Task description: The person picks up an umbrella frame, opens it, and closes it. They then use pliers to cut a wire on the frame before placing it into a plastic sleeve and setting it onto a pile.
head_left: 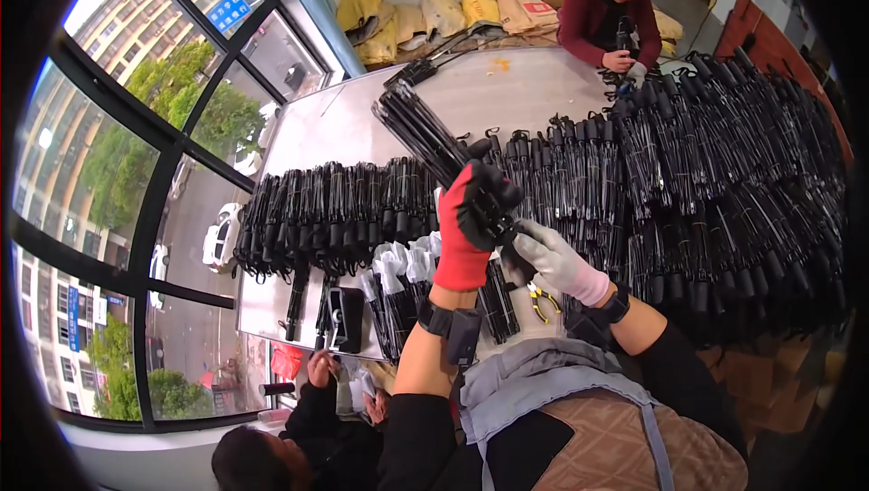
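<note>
My left hand (pixel 465 230), in a red glove with black on it, is closed round a folded black umbrella frame (pixel 418 129). The frame is tilted, its bundled metal ribs pointing up and to the left and its dark handle end down to the right. At that lower end is my right hand (pixel 557 260), in a pale glove with a pink cuff, its fingers closed on the handle. Just below my hands lie a few more frames (pixel 497 305) and a pair of yellow-handled pliers (pixel 543 304). White-wrapped umbrella ends (pixel 391 265) show beside my left wrist.
Umbrella frames lie in a row (pixel 330 210) at left and in high piles (pixel 715 192) at right on the pale table (pixel 362 124). A black device (pixel 345 317) stands near its front edge. Co-workers sit at far right and lower left. Sacks (pixel 442 13) line the back; windows stand left.
</note>
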`<state>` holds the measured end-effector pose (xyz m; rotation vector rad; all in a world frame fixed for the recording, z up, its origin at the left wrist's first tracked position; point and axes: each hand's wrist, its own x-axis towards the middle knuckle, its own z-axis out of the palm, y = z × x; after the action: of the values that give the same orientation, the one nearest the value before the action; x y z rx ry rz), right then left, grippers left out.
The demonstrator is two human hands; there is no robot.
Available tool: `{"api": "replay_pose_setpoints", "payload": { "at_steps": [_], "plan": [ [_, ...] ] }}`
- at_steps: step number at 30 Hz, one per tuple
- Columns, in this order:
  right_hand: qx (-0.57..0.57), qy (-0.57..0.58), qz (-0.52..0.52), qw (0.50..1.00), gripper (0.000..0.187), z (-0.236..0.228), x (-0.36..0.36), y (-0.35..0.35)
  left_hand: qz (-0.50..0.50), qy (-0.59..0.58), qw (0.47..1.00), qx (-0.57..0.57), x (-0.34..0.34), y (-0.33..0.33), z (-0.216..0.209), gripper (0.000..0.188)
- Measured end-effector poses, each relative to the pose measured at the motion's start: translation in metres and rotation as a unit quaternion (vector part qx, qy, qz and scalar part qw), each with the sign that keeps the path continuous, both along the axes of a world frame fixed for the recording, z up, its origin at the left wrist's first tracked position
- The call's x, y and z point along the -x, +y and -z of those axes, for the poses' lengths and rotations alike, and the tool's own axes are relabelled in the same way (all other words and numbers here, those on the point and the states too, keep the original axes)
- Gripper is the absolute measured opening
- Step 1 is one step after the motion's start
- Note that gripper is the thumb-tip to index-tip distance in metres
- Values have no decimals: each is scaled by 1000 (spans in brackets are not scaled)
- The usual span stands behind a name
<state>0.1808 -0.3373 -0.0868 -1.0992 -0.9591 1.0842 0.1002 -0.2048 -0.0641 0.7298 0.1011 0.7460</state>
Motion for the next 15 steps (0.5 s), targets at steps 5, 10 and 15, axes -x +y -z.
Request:
{"api": "replay_pose_setpoints", "payload": {
  "at_steps": [5, 10, 15],
  "plan": [
    [90, 65, -46, 993, 39, -3, 9, -3, -11, -9, 996, 86, 9, -2, 10, 44],
    [53, -16, -41, 998, 36, 25, 19, 10, -29, 22, 998, 43, 22, 8, 37, 40],
    [-53, -191, 68, 978, 33, -9, 22, 31, -80, 94, 992, -17, 21, 23, -5, 45]
  ]
}}
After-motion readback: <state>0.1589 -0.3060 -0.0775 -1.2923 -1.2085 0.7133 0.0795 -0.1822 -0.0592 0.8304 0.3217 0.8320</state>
